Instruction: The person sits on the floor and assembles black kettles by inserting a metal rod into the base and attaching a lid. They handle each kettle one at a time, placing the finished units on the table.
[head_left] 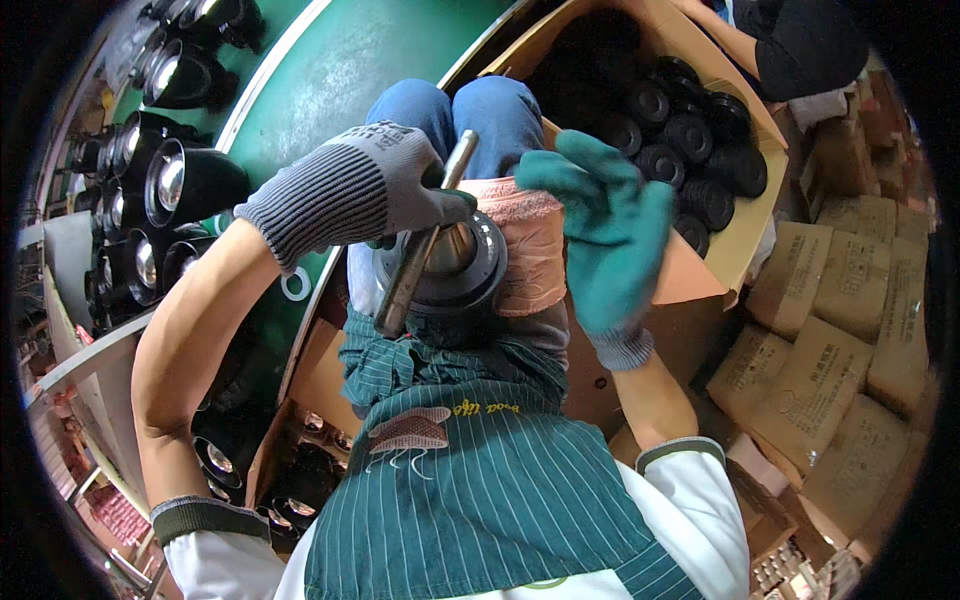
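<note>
My left hand (395, 185), in a grey knit glove with green palm, is closed around a metal bar (405, 285). The bar lies across the top of a conical metal piece (452, 248); together they look like a T-handled tool. Its lower end rests in a round black part (480, 285) on my lap. My right hand (612, 235), gloved in green, is raised to the right of that part, fingers apart, palm showing and nothing in it. Pink cloth (535, 260) covers my thigh between the black part and my right hand.
An open cardboard box (745, 265) of black ribbed discs (688, 138) stands front right. Beside it is another person's arm (725, 35). Sealed cartons (800, 390) are stacked at right. Black cups with shiny centres (180, 185) crowd the left, by a green work surface (330, 70).
</note>
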